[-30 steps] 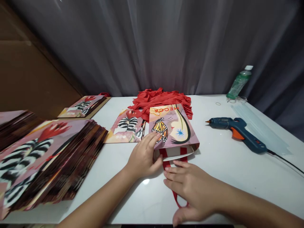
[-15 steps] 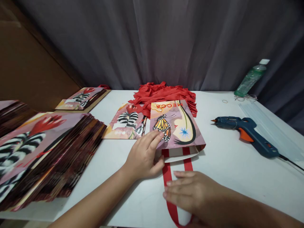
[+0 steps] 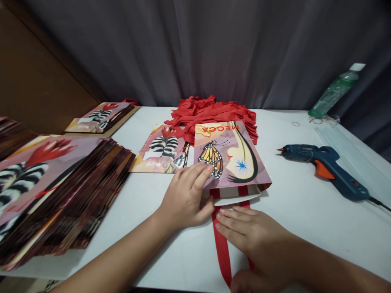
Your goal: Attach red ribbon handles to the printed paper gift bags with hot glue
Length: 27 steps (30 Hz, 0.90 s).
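A printed paper bag point(image 3: 222, 152) lies on the table with its mouth towards me; it shows a butterfly, a pale face and upside-down lettering. My left hand point(image 3: 187, 195) grips its near left corner, fingers on top and thumb at the opening. From the mouth a red ribbon handle point(image 3: 222, 248) runs in two strands towards me. Across these strands, just short of the mouth, my right hand point(image 3: 253, 240) rests with outstretched fingers. Part of the ribbon is hidden beneath it.
Red ribbons point(image 3: 214, 112) are heaped behind the bag. Another printed bag point(image 3: 161, 152) lies left of it, and a thick stack of bags point(image 3: 76, 195) stands further left. On the right are a glue gun point(image 3: 326, 167), a green bottle point(image 3: 334, 93) and a rubber band point(image 3: 295, 123).
My right hand has slid forward along the ribbon, closer to the bag's mouth. My left hand keeps its hold on the bag's corner. The view has shifted slightly.
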Each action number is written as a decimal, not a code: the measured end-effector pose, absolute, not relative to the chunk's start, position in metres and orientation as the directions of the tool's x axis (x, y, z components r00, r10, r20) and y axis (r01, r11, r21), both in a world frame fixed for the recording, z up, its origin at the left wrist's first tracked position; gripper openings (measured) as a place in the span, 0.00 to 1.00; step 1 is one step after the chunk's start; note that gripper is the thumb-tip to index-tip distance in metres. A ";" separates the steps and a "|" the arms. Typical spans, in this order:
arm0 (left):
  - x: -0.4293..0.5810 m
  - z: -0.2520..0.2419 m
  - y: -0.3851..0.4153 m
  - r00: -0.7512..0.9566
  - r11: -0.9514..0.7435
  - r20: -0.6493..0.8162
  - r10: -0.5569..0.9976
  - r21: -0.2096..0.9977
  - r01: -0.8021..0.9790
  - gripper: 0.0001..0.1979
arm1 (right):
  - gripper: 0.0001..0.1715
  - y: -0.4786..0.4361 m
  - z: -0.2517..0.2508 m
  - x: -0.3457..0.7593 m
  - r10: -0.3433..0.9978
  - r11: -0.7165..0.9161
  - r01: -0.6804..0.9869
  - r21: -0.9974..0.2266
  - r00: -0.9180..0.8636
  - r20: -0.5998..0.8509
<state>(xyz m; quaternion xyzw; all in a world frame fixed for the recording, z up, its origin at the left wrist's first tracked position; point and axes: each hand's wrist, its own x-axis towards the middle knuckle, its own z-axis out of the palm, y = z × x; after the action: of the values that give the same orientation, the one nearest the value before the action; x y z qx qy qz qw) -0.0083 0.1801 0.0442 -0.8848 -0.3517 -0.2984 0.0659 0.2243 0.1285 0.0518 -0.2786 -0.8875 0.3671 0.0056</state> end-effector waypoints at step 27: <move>-0.005 0.049 0.181 0.571 -0.731 0.564 0.597 0.089 0.676 0.42 | 0.40 0.120 0.042 0.229 0.741 0.606 0.795 -0.022 -0.554 0.380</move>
<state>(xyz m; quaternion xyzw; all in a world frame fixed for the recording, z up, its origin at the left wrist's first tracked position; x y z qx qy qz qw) -0.0055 0.1815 0.0489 -0.8836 -0.3600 -0.2914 0.0682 0.2289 0.1202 0.0419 -0.4372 -0.8782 -0.0761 0.1784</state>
